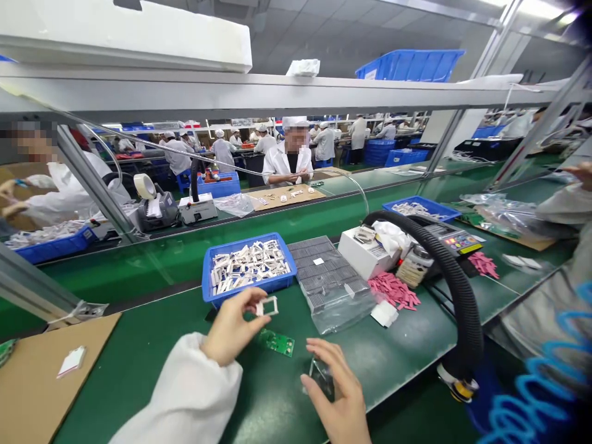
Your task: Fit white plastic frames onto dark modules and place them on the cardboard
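Observation:
My left hand (238,324) pinches a small white plastic frame (268,306) between thumb and fingers, just in front of a blue bin. The frame has a rectangular opening. My right hand (340,391) is curved around a small dark, glassy rectangular panel (321,376), held at its edges between thumb and fingers. Between the two hands a green circuit board (279,343) lies on the green work surface, its left end partly behind my left hand.
Many white frames fill the blue bin (208,271). Beside it are grey panels in a tray (319,271), a plastic bag (345,316), pink strips (393,291) and a black hose (456,296). Cardboard (41,394) lies at left. A co-worker (287,160) sits opposite.

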`<move>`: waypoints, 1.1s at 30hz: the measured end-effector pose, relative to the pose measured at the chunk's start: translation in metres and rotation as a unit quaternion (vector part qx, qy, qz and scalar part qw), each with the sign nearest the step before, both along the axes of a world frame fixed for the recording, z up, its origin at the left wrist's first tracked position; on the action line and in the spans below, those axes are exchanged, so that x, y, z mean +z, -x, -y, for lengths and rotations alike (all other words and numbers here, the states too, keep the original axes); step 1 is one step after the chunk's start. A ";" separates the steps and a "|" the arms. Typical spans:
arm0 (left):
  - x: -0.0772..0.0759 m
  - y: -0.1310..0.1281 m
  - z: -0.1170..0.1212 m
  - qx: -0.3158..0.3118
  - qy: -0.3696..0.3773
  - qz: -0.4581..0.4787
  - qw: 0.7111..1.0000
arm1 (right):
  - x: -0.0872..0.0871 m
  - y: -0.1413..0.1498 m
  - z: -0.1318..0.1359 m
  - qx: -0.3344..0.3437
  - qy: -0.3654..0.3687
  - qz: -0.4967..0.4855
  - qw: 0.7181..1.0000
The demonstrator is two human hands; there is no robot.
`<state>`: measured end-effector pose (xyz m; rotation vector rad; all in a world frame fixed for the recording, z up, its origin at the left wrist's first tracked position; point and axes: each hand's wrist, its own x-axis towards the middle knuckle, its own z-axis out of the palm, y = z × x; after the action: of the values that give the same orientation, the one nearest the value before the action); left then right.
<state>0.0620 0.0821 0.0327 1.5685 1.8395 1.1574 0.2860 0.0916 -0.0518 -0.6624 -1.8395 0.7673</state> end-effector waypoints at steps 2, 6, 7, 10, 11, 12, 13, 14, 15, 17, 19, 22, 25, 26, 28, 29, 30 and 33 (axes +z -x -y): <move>-0.013 -0.025 0.010 -0.018 -0.009 0.005 1.000 | 0.010 -0.005 -0.001 0.026 0.014 -0.001 1.000; -0.028 -0.052 0.018 -0.062 -0.003 0.029 0.998 | 0.026 -0.013 0.000 0.076 0.029 0.026 0.996; -0.029 -0.055 0.019 -0.066 0.005 0.046 0.997 | 0.027 -0.014 0.000 0.087 0.037 0.034 0.995; -0.034 -0.062 0.022 -0.069 0.027 0.090 0.993 | 0.028 -0.018 0.001 0.112 0.086 0.045 0.989; -0.036 -0.065 0.023 -0.067 0.034 0.114 0.991 | 0.028 -0.019 0.000 0.116 0.108 0.040 0.987; -0.037 -0.067 0.024 -0.069 0.045 0.154 0.985 | 0.028 -0.021 0.000 0.117 0.128 0.030 0.984; -0.039 -0.069 0.025 -0.077 0.059 0.212 0.972 | 0.029 -0.022 -0.001 0.119 0.148 0.016 0.982; -0.040 -0.071 0.026 -0.088 0.076 0.283 0.952 | 0.030 -0.024 -0.002 0.124 0.169 0.003 0.978; -0.041 -0.072 0.027 -0.098 0.096 0.357 0.924 | 0.032 -0.026 -0.003 0.131 0.190 -0.011 0.973; -0.042 -0.075 0.027 -0.112 0.141 0.481 0.858 | 0.037 -0.031 -0.004 0.154 0.233 -0.030 0.960; -0.043 -0.076 0.027 -0.116 0.181 0.552 0.806 | 0.042 -0.034 -0.005 0.183 0.268 -0.031 0.945; -0.044 -0.074 0.027 -0.135 0.205 0.603 0.759 | 0.047 -0.034 -0.005 0.206 0.292 -0.020 0.934; -0.044 -0.071 0.029 -0.149 0.198 0.641 0.727 | 0.045 -0.030 -0.005 0.181 0.288 -0.048 0.939; -0.043 -0.071 0.030 -0.151 0.195 0.648 0.720 | 0.044 -0.028 -0.005 0.166 0.279 -0.058 0.944; -0.043 -0.070 0.031 -0.151 0.192 0.651 0.718 | 0.040 -0.024 -0.005 0.140 0.256 -0.059 0.955; -0.043 -0.071 0.032 -0.155 0.192 0.647 0.721 | 0.039 -0.023 -0.005 0.135 0.247 -0.047 0.958; -0.042 -0.071 0.032 -0.160 0.192 0.642 0.724 | 0.038 -0.022 -0.005 0.134 0.242 -0.033 0.960; -0.043 -0.072 0.032 -0.173 0.188 0.637 0.727 | 0.038 -0.021 -0.007 0.137 0.241 -0.001 0.961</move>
<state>0.1344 0.0497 -0.0103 0.4748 0.6958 1.0905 0.3066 0.0988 -0.0139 -0.7144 -1.7717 1.4265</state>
